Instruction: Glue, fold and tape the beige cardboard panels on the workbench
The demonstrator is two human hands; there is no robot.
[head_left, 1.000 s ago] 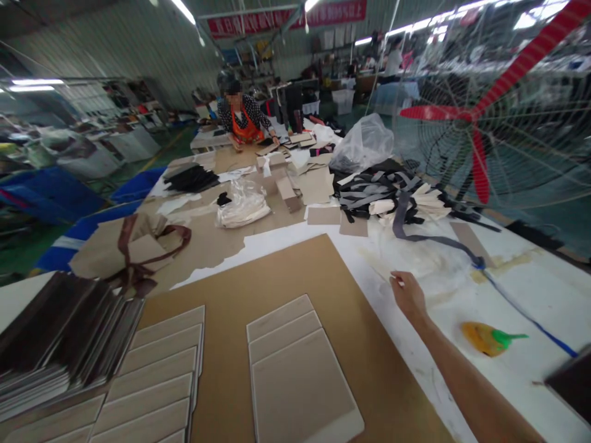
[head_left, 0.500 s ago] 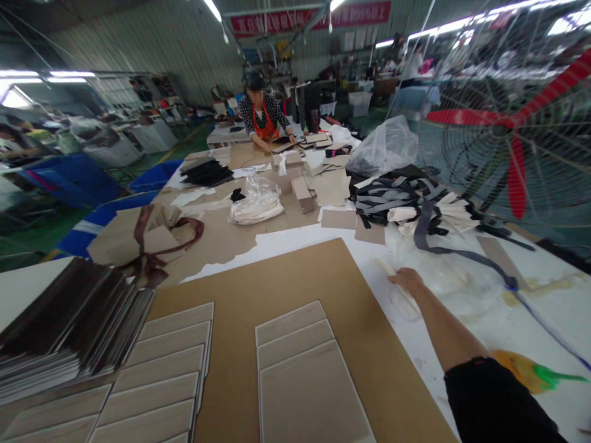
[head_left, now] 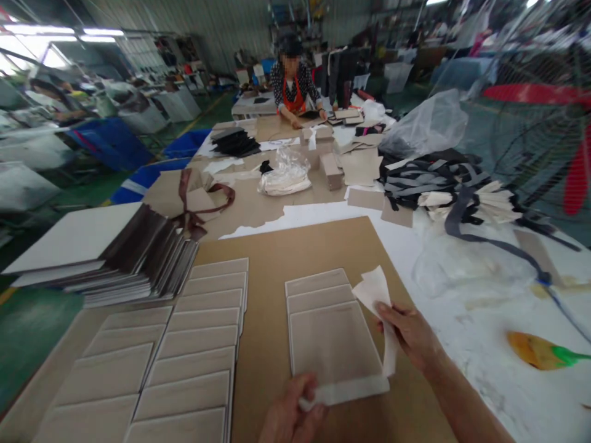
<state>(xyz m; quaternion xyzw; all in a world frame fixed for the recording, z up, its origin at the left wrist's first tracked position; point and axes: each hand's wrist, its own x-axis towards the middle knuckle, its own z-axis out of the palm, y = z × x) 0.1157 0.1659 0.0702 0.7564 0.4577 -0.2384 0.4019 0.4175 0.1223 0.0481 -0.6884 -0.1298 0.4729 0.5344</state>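
My right hand (head_left: pixel 406 329) is closed on a small bunch of cream fabric strips (head_left: pixel 376 289), fanned out above the right edge of the middle stack. That stack is three overlapping beige panels (head_left: pixel 332 338) with pale edges. Along the lower edge of the front panel lies a single cream strip (head_left: pixel 351 391). My left hand (head_left: pixel 293 409), somewhat blurred, has its thumb and fingers around the left end of this strip. Under the panels is a large brown board (head_left: pixel 263 295). More beige panels (head_left: pixel 198 338) overlap in rows at the left.
A tall pile of dark-edged boards (head_left: pixel 138 246) stands at the left. A yellow-green brush-like thing (head_left: pixel 535 351) lies at the right, near plastic film (head_left: pixel 471 271) and grey-black straps (head_left: pixel 425 178). A person (head_left: pixel 295 86) works at the far end. A red-bladed fan (head_left: pixel 577 166) is at right.
My right hand has come left from the white tabletop to the middle panels, carrying the cream strips. My left hand has come into view, and a strip now lies on the front panel.
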